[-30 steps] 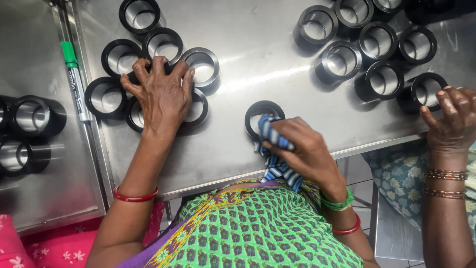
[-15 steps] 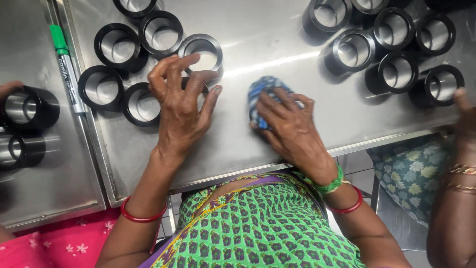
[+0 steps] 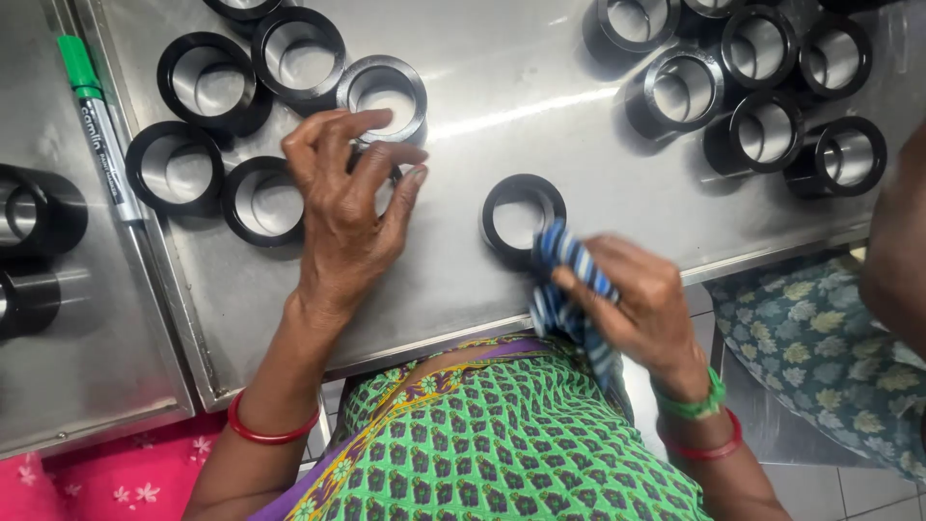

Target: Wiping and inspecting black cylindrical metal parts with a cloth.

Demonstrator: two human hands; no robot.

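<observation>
Half a second ago the right hand [image 3: 641, 304] pressed the striped blue cloth [image 3: 569, 289] down on the counter [image 3: 540, 106]. Now it has pulled back to the counter's near edge, and a black ring [image 3: 522, 214] shows where the cloth was. The right hand is shut tight around the bunched cloth, which touches the ring's near side. The ring is round, black outside and shiny inside, and stands alone near the near edge. The left hand [image 3: 342, 207] has stayed by the ring group [image 3: 289, 58] at the far left corner, fingers curled over one ring, partly hiding it.
</observation>
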